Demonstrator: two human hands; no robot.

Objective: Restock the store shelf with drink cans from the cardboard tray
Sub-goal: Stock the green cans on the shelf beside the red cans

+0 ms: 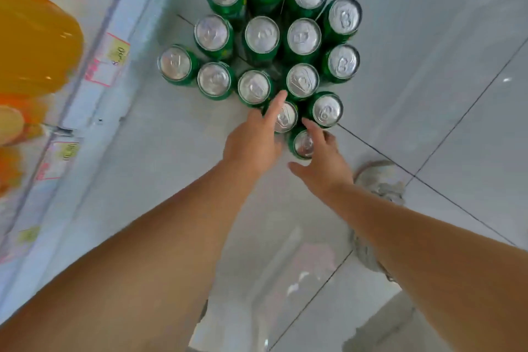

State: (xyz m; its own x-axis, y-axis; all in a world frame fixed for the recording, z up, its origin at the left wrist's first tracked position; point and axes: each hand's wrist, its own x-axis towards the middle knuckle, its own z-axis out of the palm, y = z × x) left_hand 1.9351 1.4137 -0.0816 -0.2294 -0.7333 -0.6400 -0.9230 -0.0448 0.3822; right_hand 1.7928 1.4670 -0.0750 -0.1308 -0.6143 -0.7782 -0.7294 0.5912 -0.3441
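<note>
Green cans [262, 34] are standing clustered on the floor [428, 66] near the shelf [94, 111]. The left hand [253, 141] and right hand [325, 163] are reaching the two nearest — fingers [278, 104] spread, gripping nothing yet; they should be wrapping each can's side.

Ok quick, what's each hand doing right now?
Left hand: open, forefinger across a can.
Right hand: open, over the nearest can, no grip yet.

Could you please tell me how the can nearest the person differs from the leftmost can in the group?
The nearest can has its lid partly covered by the right hand; the leftmost can shows its whole lid, untouched. The nearest can stands at the group's near tip, the leftmost can on the side toward the shelf. Both are green, silver-topped and upright.
</note>
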